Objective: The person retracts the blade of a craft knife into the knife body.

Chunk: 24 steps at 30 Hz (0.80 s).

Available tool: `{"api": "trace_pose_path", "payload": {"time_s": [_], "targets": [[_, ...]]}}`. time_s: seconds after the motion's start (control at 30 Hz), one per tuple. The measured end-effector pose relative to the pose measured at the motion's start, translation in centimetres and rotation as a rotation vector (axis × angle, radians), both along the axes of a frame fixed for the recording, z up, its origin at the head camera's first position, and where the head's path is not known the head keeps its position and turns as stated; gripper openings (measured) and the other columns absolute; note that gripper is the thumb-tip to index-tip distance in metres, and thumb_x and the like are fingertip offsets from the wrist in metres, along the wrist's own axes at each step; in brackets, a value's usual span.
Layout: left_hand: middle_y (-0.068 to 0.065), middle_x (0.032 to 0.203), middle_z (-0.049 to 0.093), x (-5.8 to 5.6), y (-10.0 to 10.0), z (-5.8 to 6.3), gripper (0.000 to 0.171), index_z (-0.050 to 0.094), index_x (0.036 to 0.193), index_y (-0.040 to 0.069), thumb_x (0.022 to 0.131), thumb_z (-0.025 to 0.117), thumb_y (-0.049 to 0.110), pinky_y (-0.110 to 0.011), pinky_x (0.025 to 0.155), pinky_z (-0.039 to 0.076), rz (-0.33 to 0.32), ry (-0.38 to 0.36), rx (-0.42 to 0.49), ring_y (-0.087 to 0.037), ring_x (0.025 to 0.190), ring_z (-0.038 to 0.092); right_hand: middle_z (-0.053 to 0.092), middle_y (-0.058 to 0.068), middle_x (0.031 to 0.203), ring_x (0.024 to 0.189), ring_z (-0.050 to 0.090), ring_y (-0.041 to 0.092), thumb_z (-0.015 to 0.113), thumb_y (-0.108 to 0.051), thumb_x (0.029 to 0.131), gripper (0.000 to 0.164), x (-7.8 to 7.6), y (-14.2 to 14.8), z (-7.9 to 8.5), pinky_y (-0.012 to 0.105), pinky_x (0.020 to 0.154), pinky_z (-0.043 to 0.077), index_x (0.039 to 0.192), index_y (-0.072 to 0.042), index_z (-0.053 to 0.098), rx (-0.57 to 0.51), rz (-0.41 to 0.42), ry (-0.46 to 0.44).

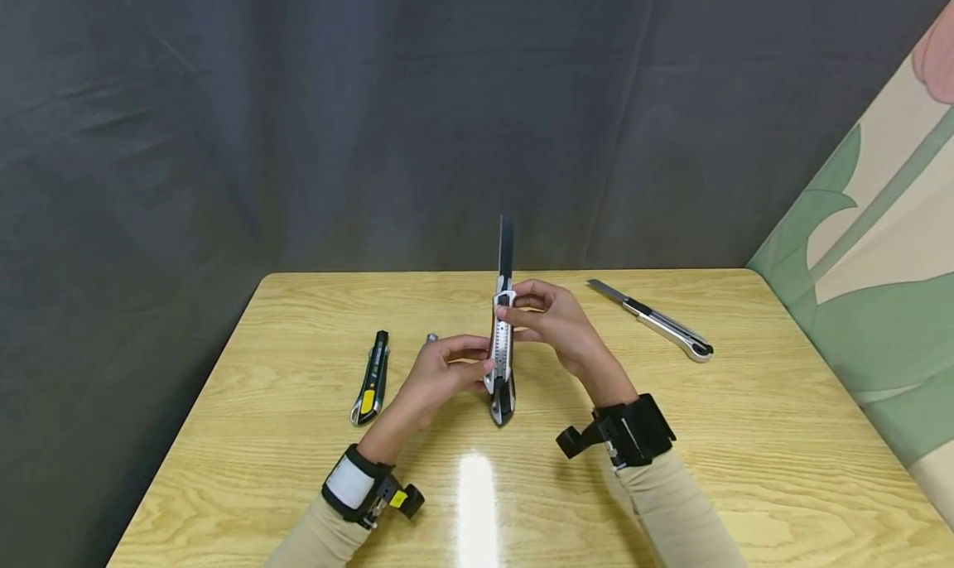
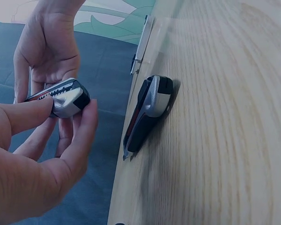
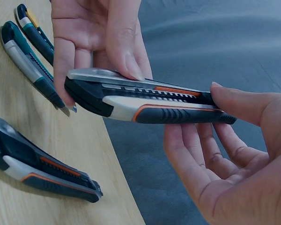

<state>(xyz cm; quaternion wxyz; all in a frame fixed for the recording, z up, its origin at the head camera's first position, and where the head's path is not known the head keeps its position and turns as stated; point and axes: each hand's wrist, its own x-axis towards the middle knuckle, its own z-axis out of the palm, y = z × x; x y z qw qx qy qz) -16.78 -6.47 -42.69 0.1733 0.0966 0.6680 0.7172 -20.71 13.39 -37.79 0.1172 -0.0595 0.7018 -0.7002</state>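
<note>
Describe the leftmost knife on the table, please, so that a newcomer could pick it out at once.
In the head view, find the wooden table, then look left of the person's left hand. A dark utility knife lies there; a bright yellow patch near its closer end sets it apart from the other knives.

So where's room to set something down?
Bare tabletop: left of the yellow-buttoned utility knife; in front of the silver utility knife at right. Crowded: the centre, where left hand and right hand hold another utility knife.
</note>
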Motion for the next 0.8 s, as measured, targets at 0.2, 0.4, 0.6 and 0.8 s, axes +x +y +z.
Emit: {"api": "trace_pose_path", "payload": {"time_s": [0.2,0.4,0.6,0.8], "targets": [[-0.02,0.112,0.065,0.1,0.1,0.0,0.03,0.066,0.115,0.007,0.086,0.068,0.009,-0.055,0.084,0.055,0.012,-0.001,0.02,-0.029,0.091,0.065,0.066,0.008,0.099,0.098,0.061,0.032,0.07,-0.028,0.085,0.037,0.1,-0.3,-0.4,0.049,0.082,0.058,0.112,-0.005,0.058,0.011,0.008,0.003],[-0.021,0.111,0.067,0.1,0.0,-0.2,0.031,0.067,0.115,0.004,0.084,0.069,0.007,-0.057,0.081,0.055,0.026,0.01,0.015,-0.031,0.086,0.066,0.068,0.009,0.102,0.096,0.063,0.031,0.066,-0.035,0.087,0.037,0.3,-0.8,-0.7,0.051,0.081,0.057,0.112,-0.008,0.06,0.037,-0.027,-0.02],[-0.021,0.115,0.066,0.2,-0.1,-0.4,0.032,0.067,0.115,0.004,0.083,0.07,0.007,-0.053,0.078,0.057,0.032,0.01,0.008,-0.03,0.085,0.067,0.066,0.008,0.101,0.094,0.063,0.031,0.065,-0.044,0.086,0.041,0.5,-1.1,-0.8,0.046,0.079,0.059,0.107,-0.008,0.065,0.091,-0.048,-0.061],[-0.019,0.116,0.066,0.2,-0.1,-0.4,0.03,0.068,0.114,0.006,0.084,0.069,0.007,-0.05,0.078,0.058,0.053,-0.008,0.017,-0.03,0.087,0.067,0.066,0.01,0.098,0.092,0.063,0.032,0.062,-0.045,0.088,0.039,0.7,-1.4,-1.1,0.046,0.074,0.06,0.107,-0.011,0.066,0.097,-0.077,-0.033]]}}
